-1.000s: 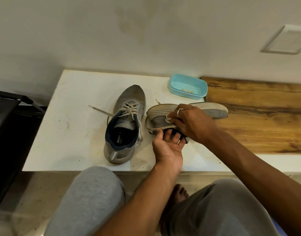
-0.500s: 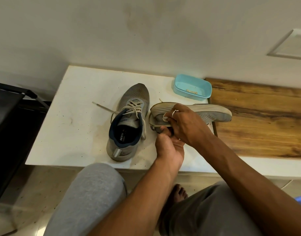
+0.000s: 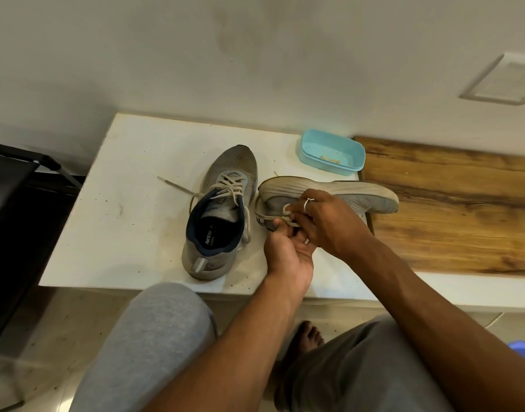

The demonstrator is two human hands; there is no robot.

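The left hand comes up from the near edge of the white desk with its fingers curled, pinching the pale shoelace from below. The right hand, a ring on one finger, comes down from above with its fingertips closed on a loop of the same lace. Neither hand holds anything else.

The lace belongs to the grey mesh running shoe with a pale sole, which lies on its side near the middle of the desk. Its sole faces the far edge and its opening faces the person. Its long axis runs nearly parallel to the far edge. The heel points left and the toe points right, reaching onto the brown wooden board at the desk's right side.

The lacing work looks to be mid-way. A loop is formed near the collar, but no finished bow shows, and the hands hide most of the eyelets. The second grey shoe with a navy lining stands upright just to the left, toe toward the far edge. It is threaded but untied, with one lace end trailing left, so it probably remains to be done. A turquoise plastic tub sits near the far edge.
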